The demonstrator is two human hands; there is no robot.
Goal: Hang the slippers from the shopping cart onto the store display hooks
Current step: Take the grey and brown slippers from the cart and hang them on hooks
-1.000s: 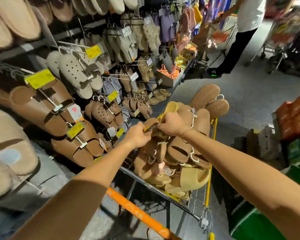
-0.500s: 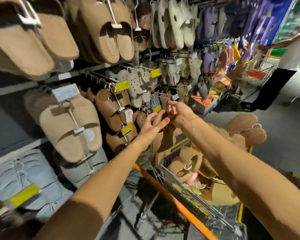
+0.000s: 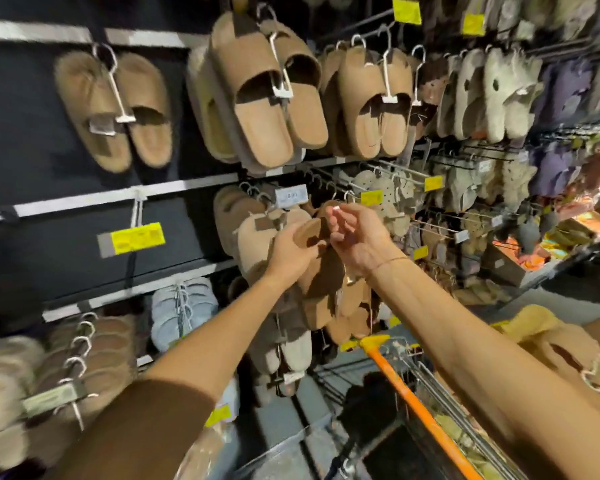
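Note:
A tan pair of slippers (image 3: 329, 292) hangs in front of the display at mid height. My left hand (image 3: 291, 249) grips its upper part from the left. My right hand (image 3: 355, 237) pinches the pair's white plastic hanger (image 3: 336, 210) at the top, close to a display hook (image 3: 347, 195) with a grey price tag (image 3: 290, 196) beside it. I cannot tell whether the hanger sits on the hook. The shopping cart (image 3: 426, 407), with an orange handle, stands at the lower right and holds more tan slippers (image 3: 551, 344).
Rows of brown, beige and cream slippers (image 3: 257, 109) hang from hooks across the wall above and to the right. Yellow price tags (image 3: 137, 238) stick out on arms. Fluffy slippers (image 3: 84, 368) crowd the lower left. Boxes of goods (image 3: 520, 258) sit at the right.
Both hands lifted a tan pair out of the cart and carried it up to the display hooks. The view swung left and up toward the wall.

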